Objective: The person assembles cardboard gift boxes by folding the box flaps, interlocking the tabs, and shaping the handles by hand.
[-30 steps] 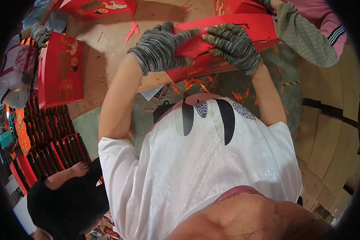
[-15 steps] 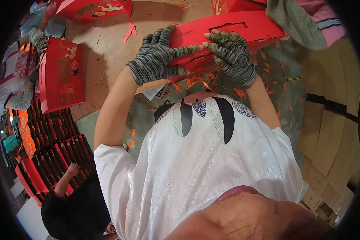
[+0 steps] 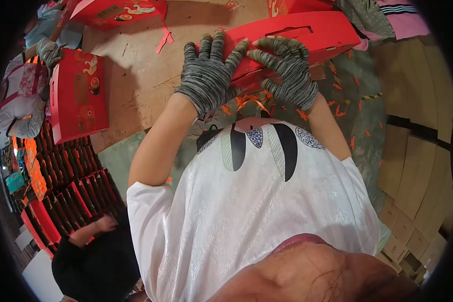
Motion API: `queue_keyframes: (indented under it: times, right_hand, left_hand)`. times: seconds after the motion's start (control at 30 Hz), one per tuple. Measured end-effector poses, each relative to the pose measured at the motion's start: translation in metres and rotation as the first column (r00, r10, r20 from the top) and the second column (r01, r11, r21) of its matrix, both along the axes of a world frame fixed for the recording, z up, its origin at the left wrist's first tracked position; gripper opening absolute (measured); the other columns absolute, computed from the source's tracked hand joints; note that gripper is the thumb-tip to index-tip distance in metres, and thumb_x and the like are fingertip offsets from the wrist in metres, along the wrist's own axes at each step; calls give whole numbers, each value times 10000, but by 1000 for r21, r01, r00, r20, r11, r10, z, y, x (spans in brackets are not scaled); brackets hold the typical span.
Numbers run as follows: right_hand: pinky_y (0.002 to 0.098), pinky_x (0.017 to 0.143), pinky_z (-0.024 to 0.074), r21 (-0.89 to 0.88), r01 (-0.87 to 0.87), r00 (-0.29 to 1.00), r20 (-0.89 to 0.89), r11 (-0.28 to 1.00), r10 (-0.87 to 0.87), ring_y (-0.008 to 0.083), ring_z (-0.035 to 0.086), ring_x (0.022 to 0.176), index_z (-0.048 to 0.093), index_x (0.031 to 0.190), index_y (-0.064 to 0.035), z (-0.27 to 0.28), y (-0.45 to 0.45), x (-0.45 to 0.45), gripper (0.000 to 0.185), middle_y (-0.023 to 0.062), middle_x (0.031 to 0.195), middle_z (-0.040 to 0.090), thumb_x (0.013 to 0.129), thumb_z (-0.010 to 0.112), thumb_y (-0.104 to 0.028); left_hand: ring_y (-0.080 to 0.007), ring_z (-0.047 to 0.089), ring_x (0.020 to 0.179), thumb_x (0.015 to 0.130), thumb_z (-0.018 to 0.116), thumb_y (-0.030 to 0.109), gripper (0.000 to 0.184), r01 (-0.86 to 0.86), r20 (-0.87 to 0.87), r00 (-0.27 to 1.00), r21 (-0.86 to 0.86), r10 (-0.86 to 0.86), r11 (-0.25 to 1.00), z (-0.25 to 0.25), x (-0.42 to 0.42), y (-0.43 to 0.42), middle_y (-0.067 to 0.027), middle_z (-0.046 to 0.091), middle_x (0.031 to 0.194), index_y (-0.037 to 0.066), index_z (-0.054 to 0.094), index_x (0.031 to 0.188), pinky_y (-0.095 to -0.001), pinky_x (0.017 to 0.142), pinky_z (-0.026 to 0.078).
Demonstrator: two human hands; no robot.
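Observation:
A red cardboard gift box [image 3: 332,31] with a slot in its top lies along the table edge in front of me. My left hand [image 3: 206,73], in a grey striped knit glove, is at the box's left end, its fingers spread and its thumb stretched towards the near edge. Over the near side of the same box is my right hand [image 3: 288,70], gloved alike. Its fingers are spread and slightly bent on the box, with the thumb lower down by the near side. The two hands are close together but apart; part of the near side is hidden beneath them.
The wooden table [image 3: 141,70] bears a torn red strip [image 3: 164,39] and another red box [image 3: 118,11]. At left, a co-worker's gloved hand [image 3: 49,52] touches a red printed box [image 3: 79,95]. Orange scraps litter the floor; cardboard cartons [image 3: 412,176] stack at right.
My left hand has moved right and turned more upright. My right hand has shifted slightly left, and its thumb has dropped away from its fingers. The box has barely moved.

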State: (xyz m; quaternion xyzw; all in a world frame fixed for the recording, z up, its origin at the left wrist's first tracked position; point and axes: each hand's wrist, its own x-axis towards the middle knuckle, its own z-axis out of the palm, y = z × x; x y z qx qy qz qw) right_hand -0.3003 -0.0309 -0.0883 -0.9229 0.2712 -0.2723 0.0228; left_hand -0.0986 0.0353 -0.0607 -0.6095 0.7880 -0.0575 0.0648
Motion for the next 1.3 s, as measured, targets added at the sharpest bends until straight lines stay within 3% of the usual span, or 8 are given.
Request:
queue_keyframes:
  times: [0.2,0.3,0.47,0.53,0.6,0.67,0.87,1.3]
  right_hand:
    - [405,1022,263,169,-207,970,163,964,180,206,510,1111,652,1024,-175,1,10,-5,365,15,1092,616,664,714,-184]
    - [384,882,433,226,-521,848,245,823,470,258,582,989,607,874,-92,5,15,-14,170,51,879,623,715,667,-106]
    - [274,643,482,721,-514,831,553,465,61,160,577,695,633,813,-49,7,26,-19,62,63,780,606,811,671,-98]
    - [263,642,487,673,-354,702,650,649,-291,152,579,697,649,847,-61,12,25,-4,109,69,767,604,807,699,-149]
    - [312,737,495,617,-238,791,572,750,-219,183,602,821,660,942,-78,19,6,2,233,74,874,624,772,722,-225]
    - [363,837,467,-70,-184,982,41,980,187,228,590,908,628,995,-73,42,-7,18,355,79,974,614,719,747,-263]
    - [398,956,405,-134,-338,928,-212,932,306,255,541,1082,621,1085,-68,19,-24,24,412,82,1116,601,751,669,-305]
    - [426,924,424,-161,-245,957,-200,956,211,278,576,1009,618,970,-44,6,-12,19,313,125,1026,622,740,666,-251]
  left_hand:
    - [-416,298,1307,753,586,602,903,-7,-61,998,-11,6,1000,-3,6,-3,-239,241,1450,283,137,1469,-601,1020,210]
    - [-408,293,1313,768,570,599,841,-13,-103,995,-21,10,1000,-3,6,-4,-238,231,1454,344,161,1457,-596,1021,205]
    - [-407,296,1310,777,548,602,807,0,-120,993,-29,-3,1000,-3,6,-4,-235,242,1451,335,193,1451,-587,1000,226]
    - [-405,294,1310,781,530,605,779,25,-136,990,-77,-36,997,-8,7,-6,-232,254,1447,330,228,1444,-582,981,238]
    - [-400,311,1296,783,531,602,794,4,-124,992,-75,-13,997,-9,6,-7,-231,265,1442,277,242,1447,-584,968,253]
    - [-400,317,1289,786,529,598,803,-12,-114,993,-68,4,998,-11,6,-9,-229,273,1438,250,240,1449,-591,960,257]
    - [-396,329,1282,797,501,616,821,-59,6,998,-11,59,998,-6,0,-8,-220,284,1436,218,216,1456,-596,961,268]
    - [-383,356,1262,799,514,607,797,-78,-8,997,-47,77,996,-11,-7,-10,-224,298,1427,261,223,1455,-569,940,291]
